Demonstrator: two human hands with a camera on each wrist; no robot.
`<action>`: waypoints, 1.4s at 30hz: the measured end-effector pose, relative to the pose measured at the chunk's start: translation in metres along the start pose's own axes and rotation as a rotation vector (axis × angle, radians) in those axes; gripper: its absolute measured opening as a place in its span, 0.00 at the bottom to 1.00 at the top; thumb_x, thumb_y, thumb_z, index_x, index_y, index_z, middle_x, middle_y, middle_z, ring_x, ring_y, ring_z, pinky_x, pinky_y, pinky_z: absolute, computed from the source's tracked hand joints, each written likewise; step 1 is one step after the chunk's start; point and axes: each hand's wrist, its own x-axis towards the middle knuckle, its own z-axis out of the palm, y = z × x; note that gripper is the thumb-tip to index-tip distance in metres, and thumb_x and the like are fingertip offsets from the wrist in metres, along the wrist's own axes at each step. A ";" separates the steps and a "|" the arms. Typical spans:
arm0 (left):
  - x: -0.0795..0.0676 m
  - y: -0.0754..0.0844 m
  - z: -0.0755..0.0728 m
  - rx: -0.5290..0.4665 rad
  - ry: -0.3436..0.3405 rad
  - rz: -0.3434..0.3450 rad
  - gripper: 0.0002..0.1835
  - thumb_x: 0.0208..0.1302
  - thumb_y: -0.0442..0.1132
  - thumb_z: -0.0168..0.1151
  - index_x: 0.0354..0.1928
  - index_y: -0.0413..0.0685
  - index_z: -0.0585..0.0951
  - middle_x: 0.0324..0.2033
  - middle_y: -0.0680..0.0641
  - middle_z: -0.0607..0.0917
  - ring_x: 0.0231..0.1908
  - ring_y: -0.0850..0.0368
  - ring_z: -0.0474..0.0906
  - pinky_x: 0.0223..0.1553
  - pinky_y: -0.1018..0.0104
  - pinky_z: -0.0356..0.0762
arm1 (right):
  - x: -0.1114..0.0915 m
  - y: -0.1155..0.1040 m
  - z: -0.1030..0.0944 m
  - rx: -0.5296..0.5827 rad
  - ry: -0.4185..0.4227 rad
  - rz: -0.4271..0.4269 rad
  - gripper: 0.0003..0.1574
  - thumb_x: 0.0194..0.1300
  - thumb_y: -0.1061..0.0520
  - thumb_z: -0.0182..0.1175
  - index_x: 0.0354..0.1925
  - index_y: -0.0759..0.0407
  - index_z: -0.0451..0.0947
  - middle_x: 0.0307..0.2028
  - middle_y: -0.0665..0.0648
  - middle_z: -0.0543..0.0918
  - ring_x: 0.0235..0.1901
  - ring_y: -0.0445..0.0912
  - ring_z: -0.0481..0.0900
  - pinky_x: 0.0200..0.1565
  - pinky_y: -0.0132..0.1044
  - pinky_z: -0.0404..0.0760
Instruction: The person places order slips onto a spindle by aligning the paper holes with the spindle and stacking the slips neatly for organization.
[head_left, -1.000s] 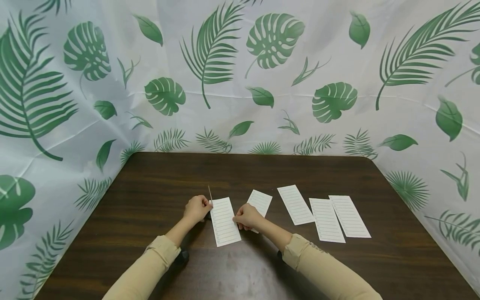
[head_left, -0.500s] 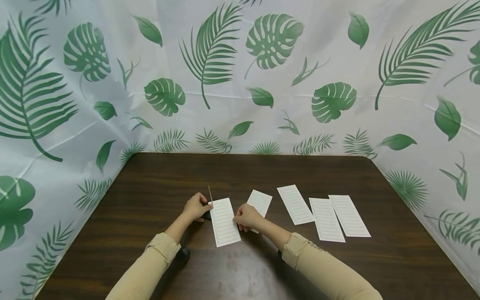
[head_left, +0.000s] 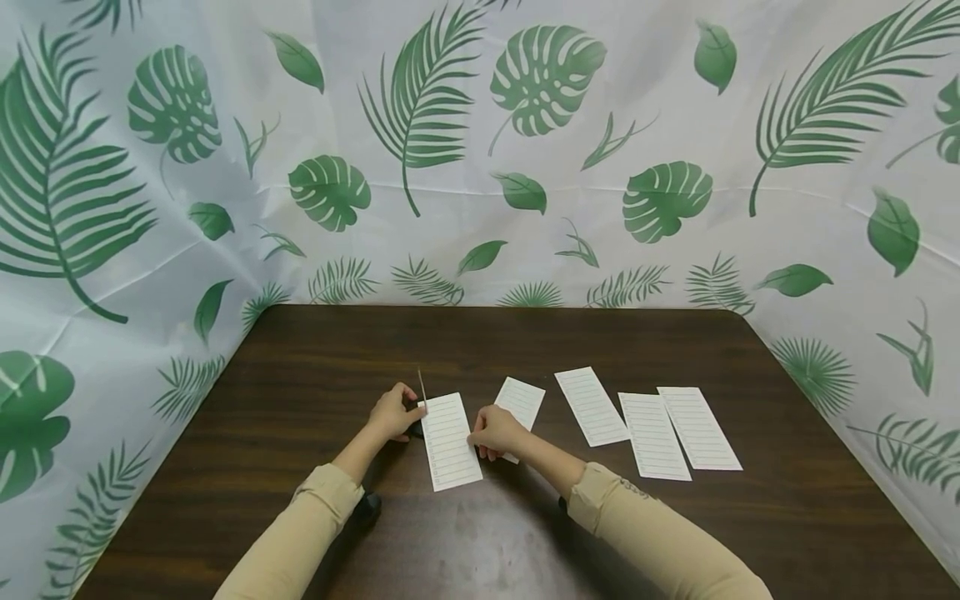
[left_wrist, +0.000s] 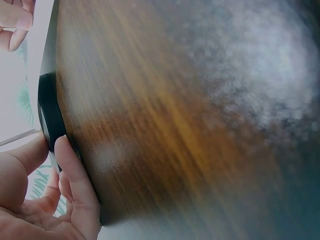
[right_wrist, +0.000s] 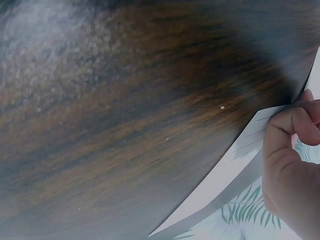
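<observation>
A white lined paper sheet (head_left: 452, 450) with small boxes down one side lies in front of me, slightly tilted. My left hand (head_left: 392, 414) is at its upper left corner, the thumb on top. In the left wrist view its thumb and fingers hold a flat black object (left_wrist: 51, 110) at the paper's edge; the kind is unclear. A thin pale strip (head_left: 422, 387) sticks up beside that corner. With thumb and curled fingers, my right hand (head_left: 497, 432) pinches the sheet's right edge. Under this hand lies another lined sheet (head_left: 523, 402), partly hidden.
Further right on the dark wooden table (head_left: 337, 350) lie a tilted lined sheet (head_left: 591, 407) and two more lined sheets, one (head_left: 654, 437) overlapping the other (head_left: 699, 429). Behind the table hangs a leaf-patterned cloth (head_left: 450, 242).
The left hand has shifted very slightly at the sheet's corner. The right hand and the sheets stay in place.
</observation>
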 end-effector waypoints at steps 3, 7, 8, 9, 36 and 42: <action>-0.008 0.006 -0.003 0.006 0.004 0.000 0.14 0.61 0.36 0.63 0.45 0.37 0.71 0.42 0.34 0.73 0.37 0.42 0.75 0.18 0.65 0.83 | 0.000 0.000 0.001 0.015 -0.006 0.005 0.11 0.58 0.66 0.60 0.22 0.62 0.70 0.11 0.57 0.77 0.08 0.36 0.67 0.12 0.21 0.65; -0.013 0.007 -0.004 0.031 -0.005 0.009 0.14 0.62 0.37 0.62 0.45 0.38 0.71 0.41 0.35 0.73 0.35 0.44 0.76 0.19 0.68 0.83 | -0.001 0.001 0.004 0.024 -0.014 0.007 0.12 0.58 0.65 0.61 0.21 0.61 0.70 0.10 0.53 0.74 0.08 0.37 0.67 0.12 0.21 0.65; -0.014 0.008 -0.003 0.030 -0.006 0.008 0.14 0.62 0.37 0.62 0.46 0.38 0.71 0.41 0.35 0.73 0.34 0.45 0.76 0.19 0.69 0.83 | -0.002 0.002 0.004 0.025 -0.016 0.005 0.12 0.59 0.65 0.60 0.22 0.61 0.70 0.10 0.52 0.74 0.08 0.37 0.67 0.12 0.21 0.65; -0.013 0.006 -0.003 0.034 -0.009 0.015 0.14 0.63 0.36 0.61 0.46 0.37 0.71 0.41 0.35 0.73 0.34 0.45 0.76 0.19 0.69 0.83 | -0.003 0.002 0.004 0.029 -0.018 0.006 0.12 0.59 0.65 0.60 0.21 0.61 0.69 0.10 0.51 0.73 0.08 0.36 0.67 0.12 0.21 0.64; -0.011 0.007 -0.002 0.033 0.016 0.021 0.14 0.62 0.36 0.61 0.46 0.38 0.71 0.32 0.42 0.70 0.23 0.52 0.75 0.17 0.70 0.81 | -0.019 0.011 -0.028 -0.253 0.122 -0.269 0.04 0.59 0.62 0.60 0.29 0.61 0.76 0.21 0.52 0.77 0.20 0.38 0.68 0.21 0.25 0.68; -0.011 0.007 -0.003 0.037 0.020 0.023 0.13 0.62 0.36 0.61 0.45 0.38 0.71 0.31 0.43 0.70 0.23 0.53 0.75 0.17 0.70 0.81 | -0.021 0.018 -0.040 -0.367 0.108 -0.338 0.06 0.59 0.61 0.61 0.33 0.63 0.75 0.26 0.54 0.79 0.24 0.40 0.72 0.25 0.28 0.71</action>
